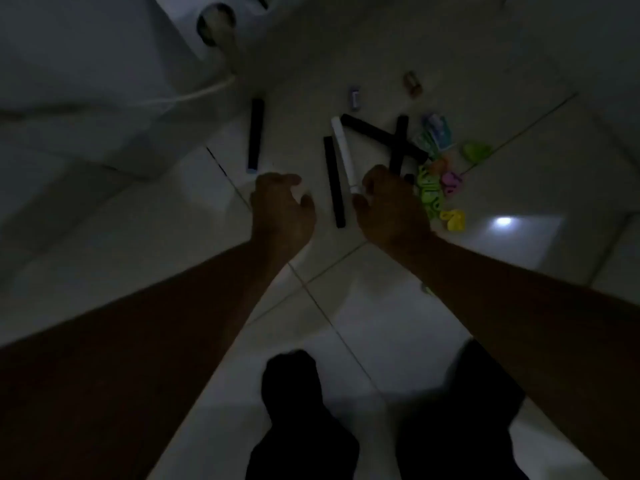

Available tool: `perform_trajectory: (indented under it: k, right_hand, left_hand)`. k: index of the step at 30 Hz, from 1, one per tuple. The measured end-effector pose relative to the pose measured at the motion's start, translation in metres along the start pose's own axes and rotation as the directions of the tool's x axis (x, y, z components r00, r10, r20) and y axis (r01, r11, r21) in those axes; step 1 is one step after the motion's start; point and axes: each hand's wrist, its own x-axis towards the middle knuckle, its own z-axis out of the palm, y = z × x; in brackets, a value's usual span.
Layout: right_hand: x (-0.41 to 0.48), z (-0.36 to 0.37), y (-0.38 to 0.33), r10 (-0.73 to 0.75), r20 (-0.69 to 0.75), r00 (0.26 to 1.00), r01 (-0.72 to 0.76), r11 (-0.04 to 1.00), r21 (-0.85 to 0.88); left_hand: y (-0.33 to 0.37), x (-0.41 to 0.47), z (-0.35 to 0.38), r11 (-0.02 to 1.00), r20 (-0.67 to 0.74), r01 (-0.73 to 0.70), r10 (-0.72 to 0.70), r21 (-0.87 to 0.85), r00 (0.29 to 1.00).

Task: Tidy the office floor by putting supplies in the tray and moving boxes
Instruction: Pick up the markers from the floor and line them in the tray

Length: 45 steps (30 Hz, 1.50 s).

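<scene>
The scene is dim. On the white tiled floor lie several markers: a white marker (343, 152), a black marker (334, 181) beside it, another black marker (255, 135) to the left and two crossed black markers (388, 136). My right hand (389, 206) is closed around the near end of the white marker. My left hand (280, 206) hovers over the floor left of the black marker, fingers curled apart and holding nothing. A heap of coloured clips (440, 192) lies right of my right hand.
A large white box (86, 81) with a round hole and a white cable stands at the upper left. A small eraser-like piece (355, 97), a small brown item (412, 83) and a greenish packet (437, 135) lie farther off. My dark-trousered legs (381, 420) are below.
</scene>
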Motion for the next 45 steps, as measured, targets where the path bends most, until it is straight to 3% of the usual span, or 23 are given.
perform_trajectory:
  k: [4,8,13,16,21,23,28,31,37,39,42,45]
  right_hand:
    - [0.024,0.015,0.006,-0.094,-0.143,0.985,0.045,0.949,-0.311]
    - [0.033,0.021,0.009,-0.153,-0.113,0.982,0.089,0.895,-0.437]
    - [0.034,0.003,0.012,-0.222,-0.073,0.972,0.161,0.861,-0.482]
    - [0.042,-0.016,0.018,-0.220,-0.118,0.968,0.131,0.851,-0.509]
    - [0.064,-0.036,0.027,-0.203,-0.103,0.974,0.101,0.791,-0.603]
    - [0.069,-0.038,0.027,-0.169,-0.062,0.984,0.092,0.768,-0.634]
    - [0.071,-0.036,0.026,-0.108,-0.018,0.994,0.067,0.727,-0.683]
    - [0.066,-0.035,0.025,-0.097,-0.012,0.995,0.062,0.725,-0.686]
    - [0.063,-0.032,0.031,0.041,0.143,0.989,0.084,0.638,-0.765]
    - [0.065,-0.036,0.032,0.036,0.171,0.985,0.108,0.644,-0.758]
    - [0.065,-0.036,0.031,0.030,0.198,0.980,0.122,0.694,-0.710]
    - [0.065,-0.038,0.037,0.032,0.153,0.988,0.061,0.824,-0.563]
  left_hand:
    - [-0.010,0.040,-0.003,0.988,-0.091,-0.028,0.042,0.151,0.995]
    - [-0.017,0.067,-0.004,0.948,-0.131,0.020,0.023,0.319,0.991]
    - [-0.014,0.080,0.002,0.951,-0.226,0.089,-0.021,0.296,0.974]
    - [-0.020,0.091,-0.001,0.957,-0.289,0.201,-0.136,0.211,0.948]
    - [-0.035,0.098,-0.005,0.947,-0.215,0.195,-0.141,0.254,0.966]
    - [-0.033,0.088,0.000,0.962,-0.227,0.192,-0.147,0.193,0.963]
    - [-0.016,0.044,0.027,0.999,-0.225,-0.002,0.011,0.043,0.974]
    - [-0.009,0.035,0.043,1.000,-0.149,0.009,-0.008,0.005,0.989]
    - [-0.004,0.051,0.050,0.988,-0.102,0.064,-0.050,0.139,0.993]
    - [-0.006,0.054,0.047,0.981,-0.127,0.120,-0.100,0.154,0.987]
    - [-0.010,0.055,0.042,0.973,-0.151,0.096,-0.065,0.209,0.986]
    - [-0.009,0.049,0.037,0.985,-0.175,0.056,-0.026,0.165,0.984]
